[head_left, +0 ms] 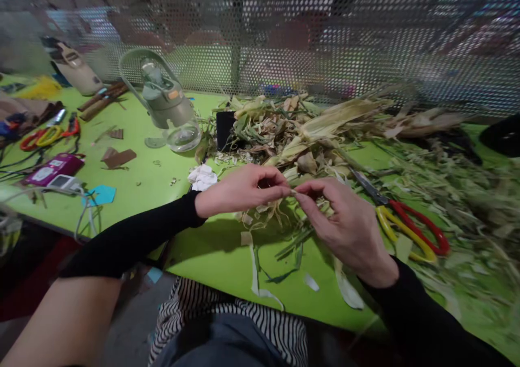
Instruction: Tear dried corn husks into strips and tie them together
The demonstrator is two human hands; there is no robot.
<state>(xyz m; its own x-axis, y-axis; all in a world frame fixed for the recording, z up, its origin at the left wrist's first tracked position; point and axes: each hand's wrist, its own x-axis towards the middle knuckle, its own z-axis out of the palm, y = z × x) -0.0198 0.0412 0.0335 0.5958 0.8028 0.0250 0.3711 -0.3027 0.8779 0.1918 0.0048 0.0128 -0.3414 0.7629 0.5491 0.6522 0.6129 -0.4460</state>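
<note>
Both hands meet above the green table, fingertips almost touching. Between thumb and forefinger, my left hand [247,189] pinches the end of a thin pale husk strip [293,192]. My right hand [343,223] pinches the same strip from the other side; most of it is hidden by the fingers. Below them hang and lie thin curled husk shreds [278,215]. Right behind the hands is a heap of dry corn husks [280,128]. Scissors [406,223] with red and yellow handles lie to the right of my right hand, blades pointing away.
A green water bottle [168,98] stands at the back left, near a crumpled white tissue [202,177]. Farther left lie a purple device [54,169] with cables and more scissors [49,134]. A perforated metal screen [284,42] closes the table's back; husk scraps [455,193] cover the right.
</note>
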